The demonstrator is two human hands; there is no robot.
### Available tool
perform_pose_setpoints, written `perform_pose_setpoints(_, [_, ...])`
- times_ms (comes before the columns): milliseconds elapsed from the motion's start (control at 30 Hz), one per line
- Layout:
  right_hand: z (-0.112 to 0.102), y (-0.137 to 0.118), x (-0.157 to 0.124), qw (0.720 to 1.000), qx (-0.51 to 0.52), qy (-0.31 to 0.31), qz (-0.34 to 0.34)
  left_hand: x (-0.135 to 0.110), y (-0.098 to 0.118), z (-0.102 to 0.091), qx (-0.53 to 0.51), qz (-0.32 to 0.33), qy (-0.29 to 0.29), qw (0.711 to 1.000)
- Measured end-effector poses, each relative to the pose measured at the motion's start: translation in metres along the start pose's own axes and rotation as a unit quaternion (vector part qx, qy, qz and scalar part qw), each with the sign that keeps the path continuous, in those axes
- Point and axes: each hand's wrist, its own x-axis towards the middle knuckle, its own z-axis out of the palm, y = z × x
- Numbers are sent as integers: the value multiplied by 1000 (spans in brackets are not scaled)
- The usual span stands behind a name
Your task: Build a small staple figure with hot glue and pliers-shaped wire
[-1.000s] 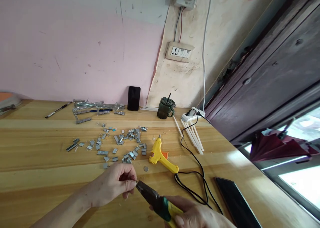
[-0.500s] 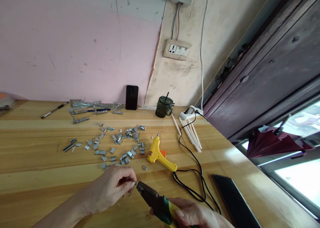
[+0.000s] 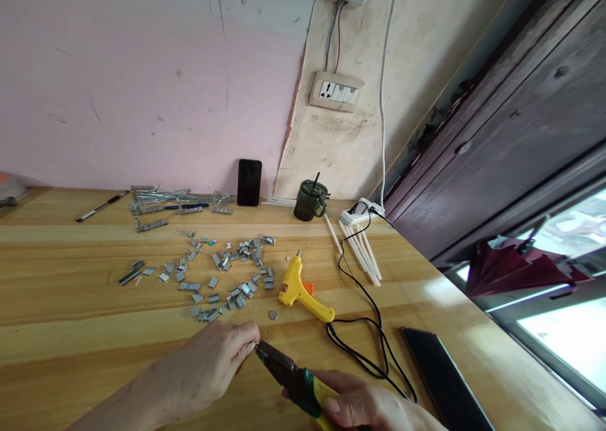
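My right hand (image 3: pixel 364 402) is wrapped round the yellow and green handles of a pair of pliers (image 3: pixel 284 368). The jaws point up and left, their tip meeting the fingertips of my left hand (image 3: pixel 218 358). Thumb and forefinger of that left hand are pinched together; a tiny bit of metal shows at the plier tip, but most of it is hidden by the fingers. Beyond my hands lie many small grey metal clip pieces (image 3: pixel 239 298), loosely scattered. A small round silver disc (image 3: pixel 273 315) lies just past the plier tip.
A yellow glue gun (image 3: pixel 303 292) lies ahead, its black cable (image 3: pixel 379 330) looping right. A dark phone (image 3: pixel 445 380) lies at the right. Farther back are white glue sticks (image 3: pixel 362 254), a dark mug (image 3: pixel 310 202), a power strip (image 3: pixel 360 212), an upright phone (image 3: pixel 249 182), thin metal rods (image 3: pixel 184 197) and a pen (image 3: pixel 101 207).
My left hand has turned so its fingers close over the thin metal piece that stuck out before. The pliers stay at the fingertips, shifted slightly left.
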Motion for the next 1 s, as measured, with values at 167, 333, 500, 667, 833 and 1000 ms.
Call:
perform_pose_setpoints(167, [-7,3,1,999,-37,-8,-14,-1,-3,4,45,-7,-6,999])
perform_pose_setpoints(333, [-11,5,-3,994,-97,18,36,-2,-1,5,23,-25,-8,999])
perform_pose_setpoints(500, [-5,2,-5,997,-67,26,29,4,5,9,-102,-57,18,993])
perform_pose_setpoints(667, [0,1,-3,999,-48,19,12,10,0,24,-283,-89,43,954])
perform_pose_setpoints(833, [-2,11,-1,996,-76,45,10,14,-8,32,-399,-89,59,911])
perform_pose_setpoints(1000, [0,16,1,998,11,58,22,17,-10,35,-411,-79,75,905])
